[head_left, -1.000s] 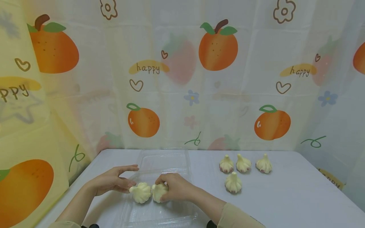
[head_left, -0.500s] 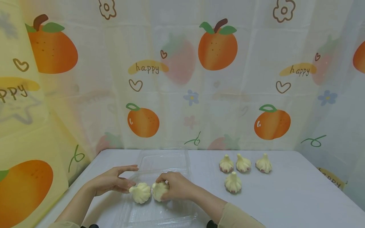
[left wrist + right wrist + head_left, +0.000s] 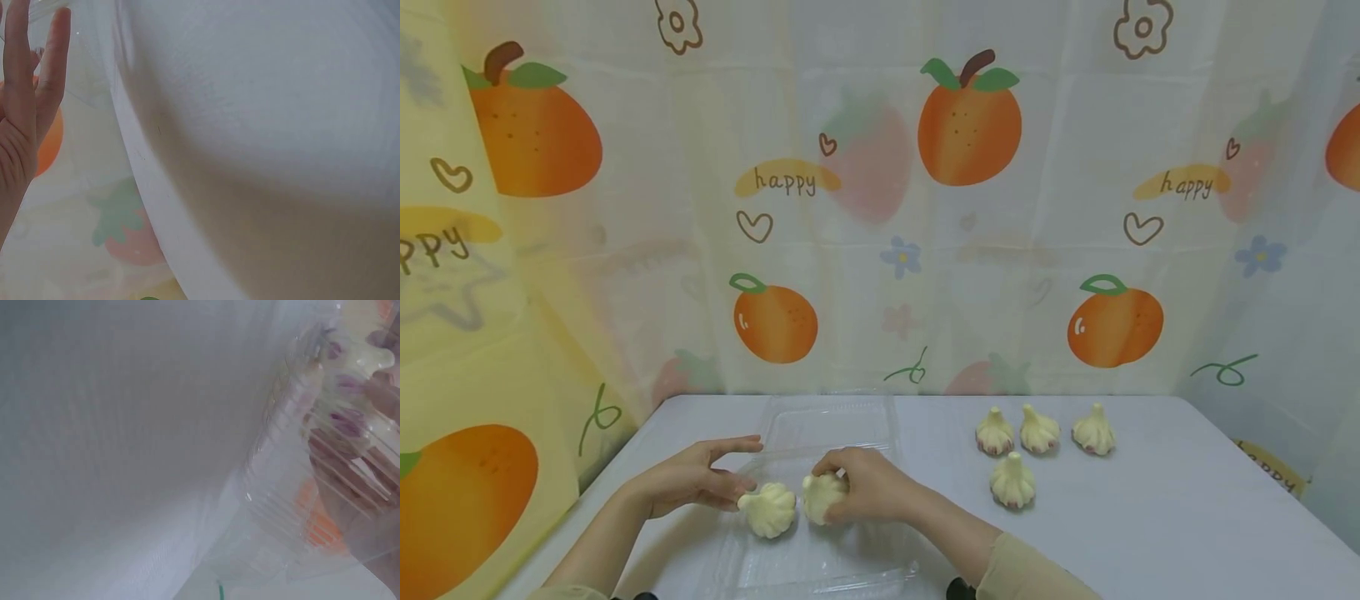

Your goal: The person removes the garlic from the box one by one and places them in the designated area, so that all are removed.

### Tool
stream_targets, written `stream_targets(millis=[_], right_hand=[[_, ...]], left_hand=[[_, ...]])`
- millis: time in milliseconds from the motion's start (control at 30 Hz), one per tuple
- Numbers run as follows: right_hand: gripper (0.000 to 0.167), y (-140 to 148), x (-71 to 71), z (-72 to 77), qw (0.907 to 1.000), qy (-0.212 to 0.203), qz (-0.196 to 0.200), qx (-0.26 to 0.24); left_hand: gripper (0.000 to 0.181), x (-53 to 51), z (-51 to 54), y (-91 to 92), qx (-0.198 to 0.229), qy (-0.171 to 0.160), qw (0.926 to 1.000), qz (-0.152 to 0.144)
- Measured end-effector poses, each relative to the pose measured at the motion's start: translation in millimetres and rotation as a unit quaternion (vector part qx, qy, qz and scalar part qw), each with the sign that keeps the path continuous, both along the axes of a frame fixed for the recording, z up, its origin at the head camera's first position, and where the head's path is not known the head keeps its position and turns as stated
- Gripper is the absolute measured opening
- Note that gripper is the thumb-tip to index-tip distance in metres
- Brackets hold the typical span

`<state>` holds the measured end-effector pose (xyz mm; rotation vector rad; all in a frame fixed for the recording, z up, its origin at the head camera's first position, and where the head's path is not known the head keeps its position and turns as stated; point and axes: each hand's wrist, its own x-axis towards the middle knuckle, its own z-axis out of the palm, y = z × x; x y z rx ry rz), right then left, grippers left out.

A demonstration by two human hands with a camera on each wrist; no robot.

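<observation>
My right hand (image 3: 874, 487) grips a pale garlic bulb (image 3: 824, 500) over the open clear plastic container (image 3: 820, 575). In the right wrist view the garlic bulb (image 3: 350, 415), with purple patches, shows through the ribbed plastic wall, the fingers curled round it. A second garlic bulb (image 3: 771, 510) lies in the container just to the left, its stem toward my left hand (image 3: 696, 477). That hand stays at the container's left side, fingers extended, one fingertip close to the stem; whether it touches is unclear. The left wrist view shows the left hand's straight fingers (image 3: 55, 56).
Several more garlic bulbs (image 3: 1013, 482) stand on the white table (image 3: 1135, 533) to the right of the container. The container's clear lid (image 3: 831, 425) lies folded back behind it. A fruit-print curtain (image 3: 880, 250) hangs along the table's back edge.
My right hand has shifted slightly up and to the right with its garlic bulb, widening the gap to the other bulb. The left hand stays nearly still.
</observation>
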<state>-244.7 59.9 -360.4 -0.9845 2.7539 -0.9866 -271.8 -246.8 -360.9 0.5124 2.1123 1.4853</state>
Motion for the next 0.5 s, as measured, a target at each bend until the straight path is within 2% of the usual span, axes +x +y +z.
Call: stream_targets(millis=[167, 500], right_hand=[[0.048, 4.6, -0.7, 3.6, 0.9996, -0.018, -0.003, -0.021], [0.048, 15.1, -1.6, 12.8, 0.9991, -0.010, -0.002, -0.042]], left_hand=[[0.080, 0.8, 0.8, -0.1, -0.001, 0.000, 1.0000, -0.002], [0.079, 1.0, -0.5, -0.3, -0.002, 0.001, 1.0000, -0.001]])
